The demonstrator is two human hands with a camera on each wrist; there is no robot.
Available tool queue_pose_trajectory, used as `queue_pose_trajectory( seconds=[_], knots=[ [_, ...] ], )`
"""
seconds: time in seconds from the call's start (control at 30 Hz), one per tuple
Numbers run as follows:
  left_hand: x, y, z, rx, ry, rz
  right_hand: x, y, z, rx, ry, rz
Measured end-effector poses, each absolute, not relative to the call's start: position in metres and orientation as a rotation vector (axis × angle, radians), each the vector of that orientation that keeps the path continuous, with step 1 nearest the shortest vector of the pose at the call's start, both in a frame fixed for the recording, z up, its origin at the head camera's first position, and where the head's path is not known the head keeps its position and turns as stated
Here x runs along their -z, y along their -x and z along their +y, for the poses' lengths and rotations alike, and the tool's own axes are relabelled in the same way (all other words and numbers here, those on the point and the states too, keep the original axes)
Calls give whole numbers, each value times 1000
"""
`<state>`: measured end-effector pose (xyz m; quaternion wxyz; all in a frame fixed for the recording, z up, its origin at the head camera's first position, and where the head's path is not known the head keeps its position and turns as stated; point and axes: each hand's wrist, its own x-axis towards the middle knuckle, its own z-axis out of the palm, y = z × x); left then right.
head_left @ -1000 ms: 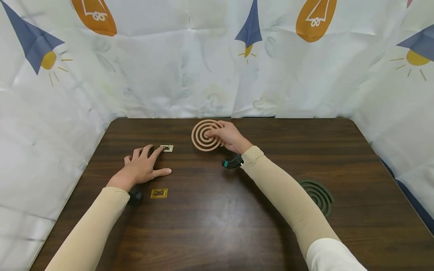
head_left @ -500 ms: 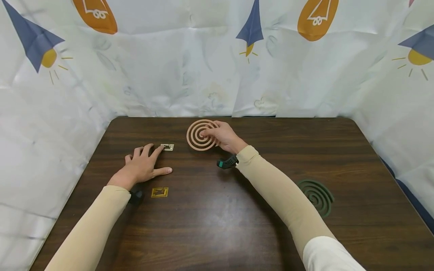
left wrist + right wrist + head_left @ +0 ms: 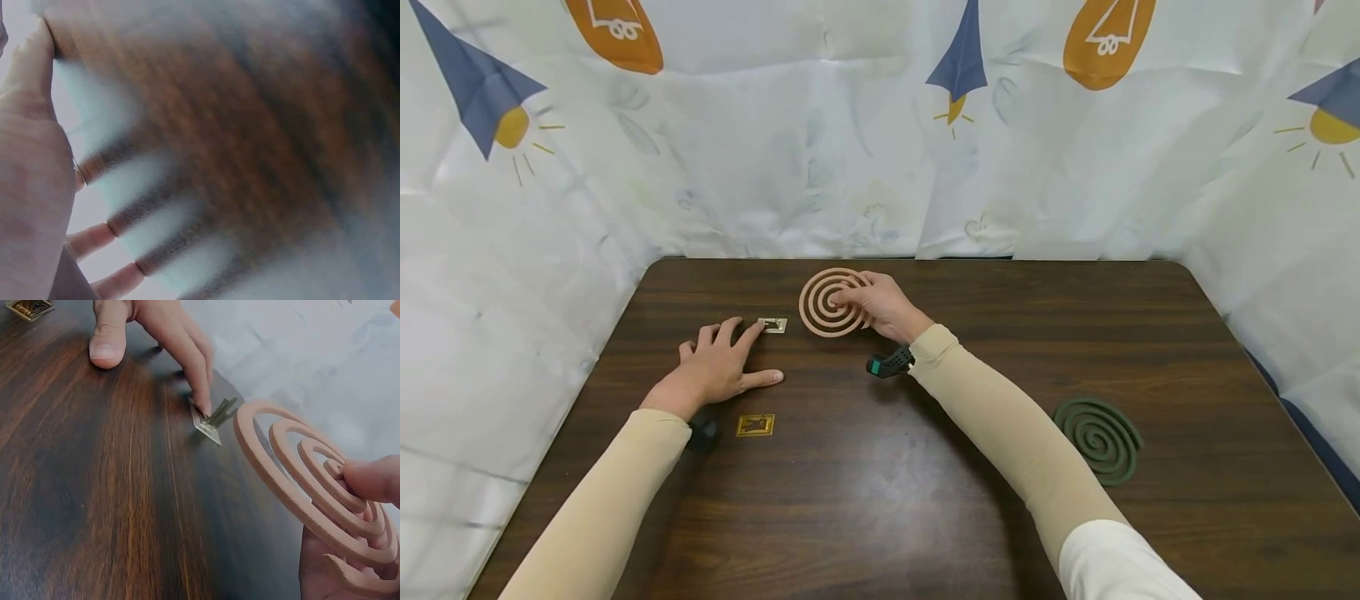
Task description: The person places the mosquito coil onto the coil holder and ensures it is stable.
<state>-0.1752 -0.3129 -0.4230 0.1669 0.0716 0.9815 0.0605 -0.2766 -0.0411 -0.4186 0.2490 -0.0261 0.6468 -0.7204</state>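
My right hand [image 3: 886,305] pinches a tan mosquito coil [image 3: 817,303] near its centre, thumb on top and fingers beneath, held above the far part of the table. In the right wrist view the coil [image 3: 262,464] is tilted, its left rim close to a small metal coil stand [image 3: 209,430] with a raised prong. My left hand [image 3: 715,368] lies spread on the table, its index fingertip touching the silvery stand [image 3: 775,326]. A second, gold-coloured stand [image 3: 756,425] lies nearer, below the left thumb. The left wrist view shows the palm and fingers [image 3: 94,240] against the tabletop.
A green mosquito coil [image 3: 1099,439] lies on the right of the dark wooden table [image 3: 880,517], beside my right forearm. A white printed cloth [image 3: 737,167] hangs behind the table's far edge and along its sides.
My right hand has moved left with the tan coil, bringing it nearer the silvery stand. More of the green coil shows now. The left hand has stayed in place.
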Motion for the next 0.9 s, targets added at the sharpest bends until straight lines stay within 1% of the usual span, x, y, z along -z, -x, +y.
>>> queue_pose_trajectory(
  seconds=[0.57,0.9],
  knots=[
    [419,178,-312,-168,-196,2793,415,271,-66,1972,115,1736],
    [417,172,-309,-165,-194,2781,420,266,-79,1979,90,1733]
  ],
)
